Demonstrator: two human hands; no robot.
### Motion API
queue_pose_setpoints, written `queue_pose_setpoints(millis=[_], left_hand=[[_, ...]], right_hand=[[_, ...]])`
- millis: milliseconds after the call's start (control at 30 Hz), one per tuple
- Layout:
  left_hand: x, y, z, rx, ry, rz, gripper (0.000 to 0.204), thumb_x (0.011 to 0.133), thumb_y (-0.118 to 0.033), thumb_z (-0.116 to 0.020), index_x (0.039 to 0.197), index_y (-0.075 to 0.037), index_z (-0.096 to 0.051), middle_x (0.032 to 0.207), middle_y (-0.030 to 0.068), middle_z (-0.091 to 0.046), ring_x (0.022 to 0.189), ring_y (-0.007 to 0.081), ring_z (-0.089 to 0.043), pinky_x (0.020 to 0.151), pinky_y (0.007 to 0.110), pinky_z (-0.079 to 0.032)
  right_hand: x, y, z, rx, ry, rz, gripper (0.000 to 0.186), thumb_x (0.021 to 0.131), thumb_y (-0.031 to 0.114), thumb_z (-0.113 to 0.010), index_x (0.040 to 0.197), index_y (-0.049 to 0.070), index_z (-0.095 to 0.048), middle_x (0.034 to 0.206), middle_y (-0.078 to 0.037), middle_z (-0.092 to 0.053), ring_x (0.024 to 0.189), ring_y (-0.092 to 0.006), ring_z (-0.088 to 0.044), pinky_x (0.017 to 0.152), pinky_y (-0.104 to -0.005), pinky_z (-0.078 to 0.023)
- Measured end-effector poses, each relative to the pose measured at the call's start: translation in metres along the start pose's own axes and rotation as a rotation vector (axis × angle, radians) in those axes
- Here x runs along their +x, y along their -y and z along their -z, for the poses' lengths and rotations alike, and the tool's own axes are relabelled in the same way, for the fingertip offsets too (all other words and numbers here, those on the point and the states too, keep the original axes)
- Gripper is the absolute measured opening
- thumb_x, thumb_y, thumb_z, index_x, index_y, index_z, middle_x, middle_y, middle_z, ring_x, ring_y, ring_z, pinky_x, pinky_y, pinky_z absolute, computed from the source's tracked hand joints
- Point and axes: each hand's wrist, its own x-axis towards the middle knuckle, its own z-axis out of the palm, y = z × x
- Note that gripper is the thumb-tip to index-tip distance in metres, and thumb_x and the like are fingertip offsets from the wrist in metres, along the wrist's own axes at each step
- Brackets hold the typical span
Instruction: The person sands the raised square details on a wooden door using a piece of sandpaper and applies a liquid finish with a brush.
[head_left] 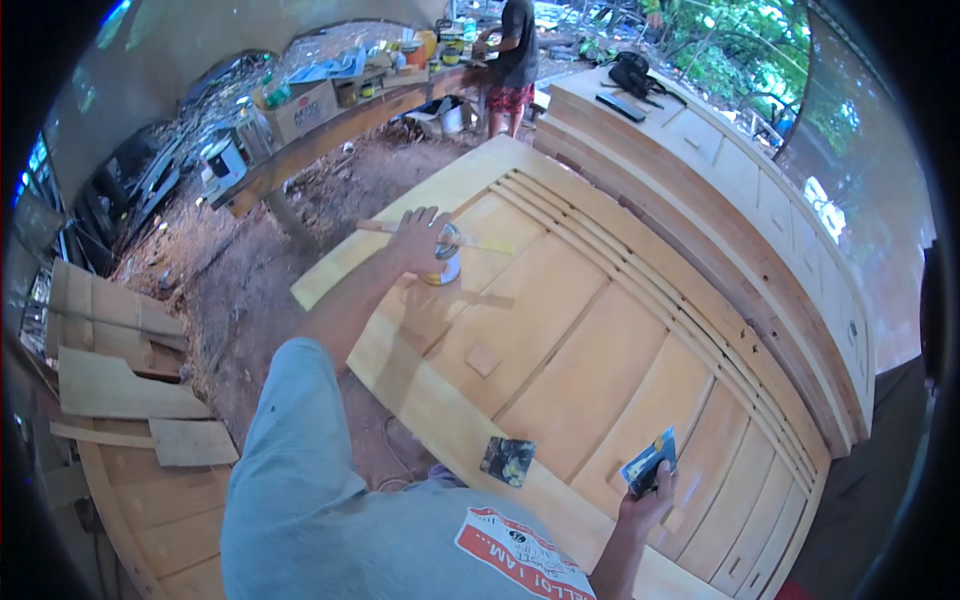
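At the far left part of a large panelled wooden door point(560, 340), my left hand point(418, 242) closes around the side of a small can point(442, 270). A flat brush point(490, 245) with pale bristles lies across the can's top, its wooden handle passing under my hand. I cannot tell whether the can rests on the door or is slightly raised. My right hand point(648, 497) grips a putty knife point(650, 458) with a wide, smeared blade, over the door's near right side. A dark, paint-smeared square plate point(508, 461) lies on the door's near edge. A small wooden square point(483, 360) lies on a panel.
A stack of doors point(700, 200) stands at the right, with a black bag point(632, 75) and a phone point(620, 107) on it. Behind is a bench point(300, 150) crowded with cans, where another person point(515, 50) stands. Wooden pieces point(130, 385) lie at left.
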Motion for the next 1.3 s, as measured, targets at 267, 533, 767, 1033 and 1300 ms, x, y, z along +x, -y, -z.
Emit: queue_pose_setpoints(millis=[267, 533, 767, 1033, 1300], left_hand=[[0.053, 0.006, -0.006, -0.003, 0.530, 0.127, 0.102, 0.056, -0.046, -0.089, 0.143, -0.013, -0.047, 0.130, 0.0193, -0.058, 0.121, 0.0385, -0.058, 0.105, 0.054, -0.045], [0.041, -0.064, 0.016, -0.043, 0.420, -0.198, 0.103, 0.054, -0.050, -0.088, 0.140, -0.011, -0.048, 0.118, 0.0221, -0.062, 0.110, 0.0402, -0.063, 0.091, 0.047, -0.053], [0.014, -0.160, 0.015, -0.157, 0.383, -0.390, 0.092, 0.057, -0.051, -0.082, 0.129, -0.005, -0.050, 0.113, 0.0221, -0.063, 0.103, 0.0383, -0.064, 0.089, 0.046, -0.053], [-0.002, -0.222, 0.009, -0.163, 0.424, -0.476, 0.087, 0.058, -0.048, -0.083, 0.121, 0.003, -0.050, 0.111, 0.0240, -0.060, 0.106, 0.0380, -0.060, 0.087, 0.047, -0.053], [-0.001, -0.217, 0.001, -0.307, 0.385, -0.415, 0.090, 0.062, -0.048, -0.087, 0.124, 0.003, -0.046, 0.115, 0.0237, -0.058, 0.107, 0.0390, -0.060, 0.088, 0.047, -0.053]], right_hand=[[-0.011, -0.011, 0.006, 0.000, -0.096, 0.022, 0.025, 0.091, 0.024, -0.070, 0.109, 0.009, -0.061, 0.091, -0.002, -0.066, 0.076, -0.0133, -0.067, 0.060, -0.0265, -0.054], [-0.008, -0.010, 0.019, 0.018, -0.080, 0.018, 0.030, 0.093, 0.020, -0.069, 0.115, 0.004, -0.057, 0.103, -0.006, -0.064, 0.092, -0.0178, -0.065, 0.077, -0.0325, -0.056], [-0.015, 0.001, 0.000, 0.028, -0.026, 0.021, 0.028, 0.093, 0.018, -0.067, 0.114, 0.003, -0.056, 0.103, -0.008, -0.064, 0.091, -0.0183, -0.066, 0.077, -0.0333, -0.056], [-0.019, -0.007, 0.010, 0.017, -0.041, 0.039, 0.027, 0.093, 0.022, -0.068, 0.113, 0.005, -0.060, 0.100, -0.005, -0.066, 0.088, -0.0160, -0.067, 0.073, -0.0301, -0.057], [-0.026, -0.014, -0.011, 0.057, -0.045, -0.047, 0.024, 0.091, 0.015, -0.068, 0.110, 0.004, -0.058, 0.098, -0.005, -0.065, 0.086, -0.0154, -0.066, 0.078, -0.0306, -0.055]])
